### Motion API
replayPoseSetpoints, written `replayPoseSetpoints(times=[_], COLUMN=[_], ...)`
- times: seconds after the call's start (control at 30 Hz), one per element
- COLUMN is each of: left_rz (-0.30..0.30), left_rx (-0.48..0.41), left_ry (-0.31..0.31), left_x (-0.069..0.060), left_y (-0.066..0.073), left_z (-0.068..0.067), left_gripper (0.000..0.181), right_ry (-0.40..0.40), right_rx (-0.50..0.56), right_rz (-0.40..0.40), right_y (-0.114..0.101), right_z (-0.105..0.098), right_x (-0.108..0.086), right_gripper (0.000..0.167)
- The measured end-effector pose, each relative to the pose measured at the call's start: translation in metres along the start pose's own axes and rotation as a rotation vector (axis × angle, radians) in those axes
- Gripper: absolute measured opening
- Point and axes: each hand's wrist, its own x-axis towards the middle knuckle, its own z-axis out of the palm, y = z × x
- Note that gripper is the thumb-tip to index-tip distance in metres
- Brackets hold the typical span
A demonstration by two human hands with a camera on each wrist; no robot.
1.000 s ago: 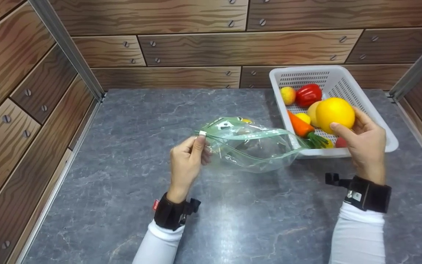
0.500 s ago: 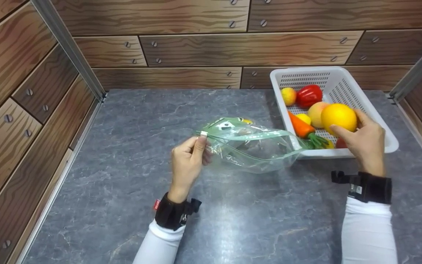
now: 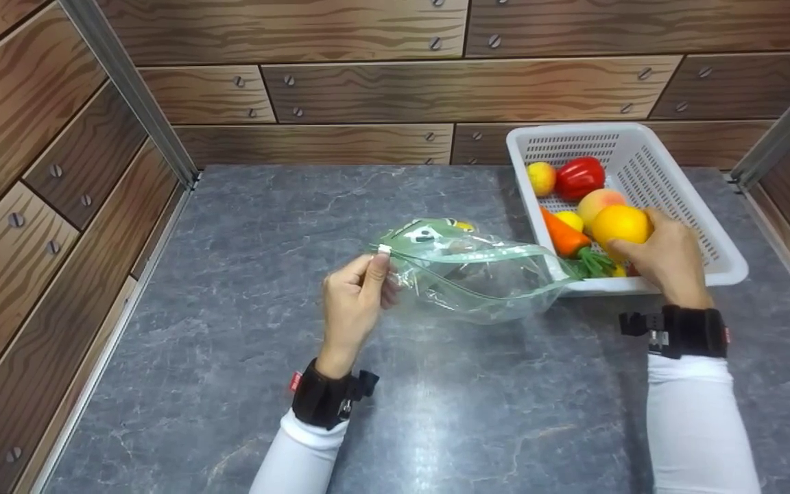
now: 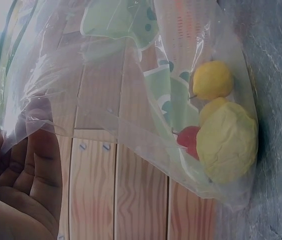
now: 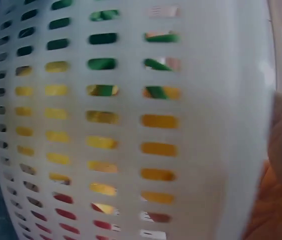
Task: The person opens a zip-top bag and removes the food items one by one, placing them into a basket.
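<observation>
My left hand (image 3: 354,302) pinches the white slider corner of a clear zip bag (image 3: 481,309) with green trim. The bag's mouth gapes. Inside it, in the left wrist view, lie a pale green cabbage (image 4: 228,145), a lemon (image 4: 213,80), a small red fruit (image 4: 188,140) and another yellow piece partly hidden behind the cabbage. My right hand (image 3: 676,261) grips an orange (image 3: 620,225) low inside the white basket (image 3: 721,250). In the right wrist view the basket's slotted wall (image 5: 206,125) covers most of that hand's work.
Also in the basket are a red bell pepper (image 3: 580,178), a peach (image 3: 599,204), a carrot (image 3: 564,232) with green leaves, a yellow-red fruit (image 3: 541,179) and a small yellow fruit (image 3: 568,220). The bag's right end touches the basket's front rim. Wood-patterned walls enclose the grey table (image 3: 230,384).
My right hand has lowered the orange deeper into the basket and shifted slightly left, beside the peach. The left hand and the bag have stayed nearly still.
</observation>
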Motion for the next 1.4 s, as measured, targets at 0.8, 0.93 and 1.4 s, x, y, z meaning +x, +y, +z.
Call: replayPoseSetpoints(times=[0.8, 0.93, 1.4], left_rz=[-0.04, -0.038, -0.032], left_rx=[-0.003, -0.006, 0.001], left_ry=[-0.007, -0.008, -0.006], left_x=[-0.002, -0.002, 0.001], left_y=[0.0, 0.0, 0.002], left_z=[0.0, -0.001, 0.0], left_gripper=[0.038, 0.04, 0.034], right_ry=[-0.039, -0.088, 0.118], right_rx=[-0.08, -0.102, -0.007], right_rz=[-0.069, -0.037, -0.147], right_y=[0.009, 0.007, -0.034], right_z=[0.014, 0.012, -0.005], right_x=[0.014, 0.015, -0.01], right_gripper=[0.065, 0.063, 0.045])
